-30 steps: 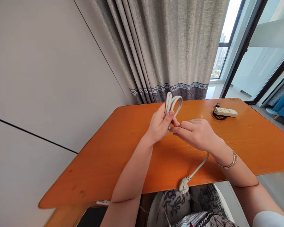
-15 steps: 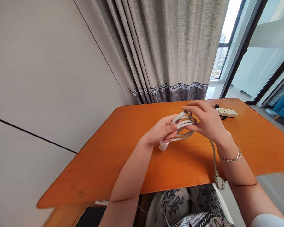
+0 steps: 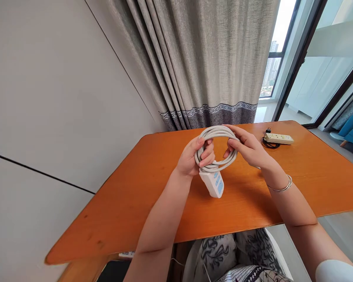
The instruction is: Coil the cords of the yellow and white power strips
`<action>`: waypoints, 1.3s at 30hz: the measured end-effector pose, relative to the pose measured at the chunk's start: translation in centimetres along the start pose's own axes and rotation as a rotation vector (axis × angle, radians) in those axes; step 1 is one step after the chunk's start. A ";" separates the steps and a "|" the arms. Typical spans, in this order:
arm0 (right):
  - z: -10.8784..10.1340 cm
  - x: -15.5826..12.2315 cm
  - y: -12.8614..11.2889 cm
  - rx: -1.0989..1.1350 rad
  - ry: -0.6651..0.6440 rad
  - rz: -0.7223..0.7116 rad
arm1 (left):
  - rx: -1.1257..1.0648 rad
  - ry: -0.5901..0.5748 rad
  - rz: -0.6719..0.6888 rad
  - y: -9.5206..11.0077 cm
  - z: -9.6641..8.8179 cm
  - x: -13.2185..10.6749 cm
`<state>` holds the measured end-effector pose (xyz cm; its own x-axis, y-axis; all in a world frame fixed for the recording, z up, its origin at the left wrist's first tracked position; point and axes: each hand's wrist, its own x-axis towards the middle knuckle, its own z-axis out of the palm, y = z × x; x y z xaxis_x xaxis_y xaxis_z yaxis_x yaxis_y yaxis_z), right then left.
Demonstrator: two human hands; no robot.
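A white power cord (image 3: 219, 132) is gathered into a round coil above the table. My left hand (image 3: 195, 156) wraps its fingers round the coil's left side. The right side of the coil is gripped by my right hand (image 3: 244, 145), thumb in front and fingertips partly behind the loops. Below the coil hangs a white power strip (image 3: 213, 183) with pale blue socket faces, tilted down toward the table front. The plug of this cord is hidden; only a short bit of cord shows by my right wrist.
A cream power strip (image 3: 279, 138) with a bundled black cord (image 3: 271, 145) lies at the back right of the orange wooden table (image 3: 129, 196). A grey curtain (image 3: 211, 58) hangs behind the table. The pale wall (image 3: 47, 98) borders its left side.
The coil has turned up into a round loop facing me, and the white power strip has swung into view below it. The plug that dangled under my right wrist is out of sight.
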<state>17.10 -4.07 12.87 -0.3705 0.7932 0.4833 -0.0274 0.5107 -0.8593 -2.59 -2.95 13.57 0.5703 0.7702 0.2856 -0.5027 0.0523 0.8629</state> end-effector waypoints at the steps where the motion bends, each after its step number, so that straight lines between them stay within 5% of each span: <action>1: 0.3 0.0 0.1 -0.012 0.032 0.000 | 0.029 0.025 -0.007 0.0 0.0 0.1; 8: 1.3 0.2 0.5 -0.094 0.179 -0.012 | 0.198 0.105 0.028 0.1 0.1 0.3; 13: 1.4 0.2 0.7 -0.122 0.226 -0.013 | 0.129 0.099 -0.044 0.5 -0.1 0.3; 21: 1.6 0.3 0.8 -0.084 0.235 -0.008 | 0.107 0.206 -0.051 0.1 0.8 0.3; 31: 1.1 0.1 -0.3 -0.312 0.179 0.010 | 0.225 0.260 -0.021 -0.4 0.8 0.5; 39: 1.0 0.2 0.0 -0.306 0.271 -0.022 | 0.095 0.115 -0.013 -0.4 0.3 0.6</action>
<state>16.06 -4.22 12.77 -0.1136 0.8186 0.5630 0.2599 0.5714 -0.7784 -1.79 -2.73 13.50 0.4950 0.8381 0.2292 -0.4290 0.0064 0.9033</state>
